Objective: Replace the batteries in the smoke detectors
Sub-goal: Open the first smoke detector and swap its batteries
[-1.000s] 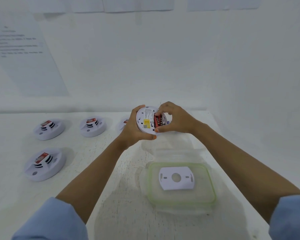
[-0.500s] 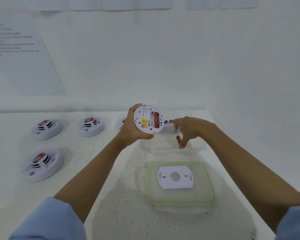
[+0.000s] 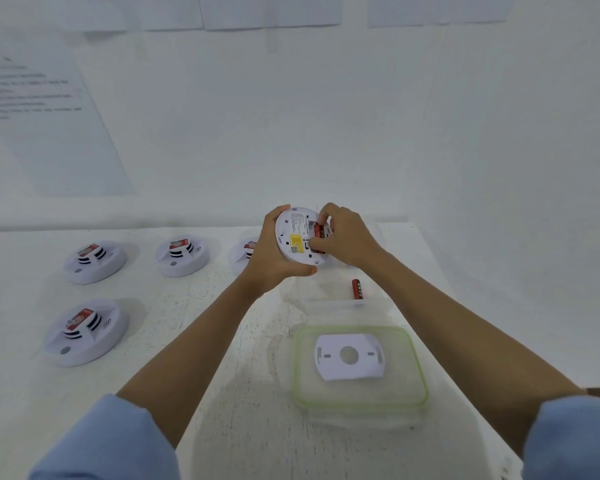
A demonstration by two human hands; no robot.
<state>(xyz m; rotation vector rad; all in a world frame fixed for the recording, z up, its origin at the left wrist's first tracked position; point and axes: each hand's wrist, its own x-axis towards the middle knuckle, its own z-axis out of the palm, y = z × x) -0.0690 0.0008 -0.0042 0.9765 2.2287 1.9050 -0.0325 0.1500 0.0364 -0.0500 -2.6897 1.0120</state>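
Tabletop (image 3: 174, 306); left hand (image 3: 267, 258) grip round detector (image 3: 297, 233), right hand (image 3: 347, 239) grip back on battery (image 3: 317, 231)

Our white table and what lies on it

We see a worn, speckled white table (image 3: 222, 427) bearing a back-left detector (image 3: 96, 261), a back-middle detector (image 3: 182, 254), a front-left detector (image 3: 85, 332) and a fourth detector (image 3: 243, 252), partly hidden from us. To the right lies a green-rimmed clear lid (image 3: 300, 368) with a white mounting plate (image 3: 329, 367) flat on it. Just beyond sits a clear box (image 3: 326, 303). A red loose battery (image 3: 357, 289) lies at the box's far side; we cannot tell whether it is inside.
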